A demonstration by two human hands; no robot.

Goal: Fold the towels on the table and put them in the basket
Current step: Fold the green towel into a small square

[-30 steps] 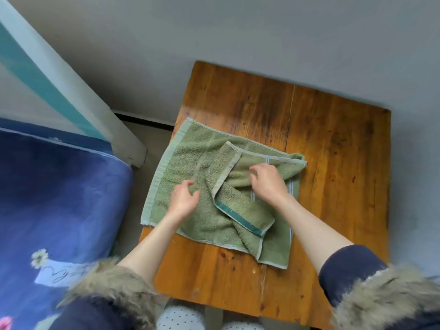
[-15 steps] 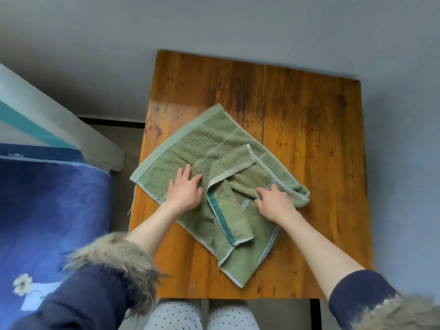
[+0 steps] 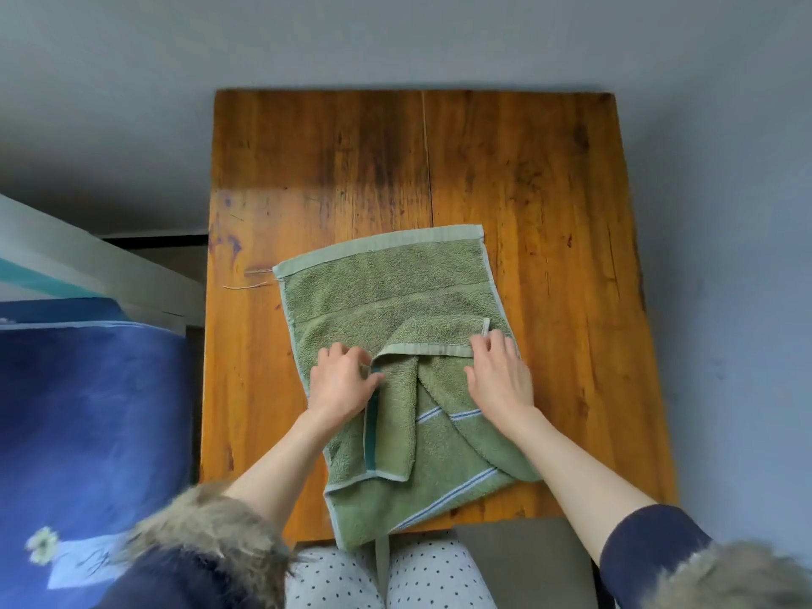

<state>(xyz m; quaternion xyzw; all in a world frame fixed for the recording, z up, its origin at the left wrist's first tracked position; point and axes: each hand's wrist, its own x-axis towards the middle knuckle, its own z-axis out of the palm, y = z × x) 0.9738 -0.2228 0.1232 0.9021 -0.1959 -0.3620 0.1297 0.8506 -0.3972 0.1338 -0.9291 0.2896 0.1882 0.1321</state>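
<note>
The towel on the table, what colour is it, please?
Green towel, with thin blue-and-white stripes; head view.

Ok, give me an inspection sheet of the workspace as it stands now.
Surface: wooden table, stained, far half bare.
Job's things: one green towel, partly folded, crumpled, near end hanging over the table's front edge; no basket in view.
Clutter: loose threads by the towel's far left corner.
Grips: left hand pinches a folded edge; right hand lies on the towel's right side, fingertips at the hem.
Cables: nothing seen.
Surroundings: blue bedding left, grey wall behind.
</note>
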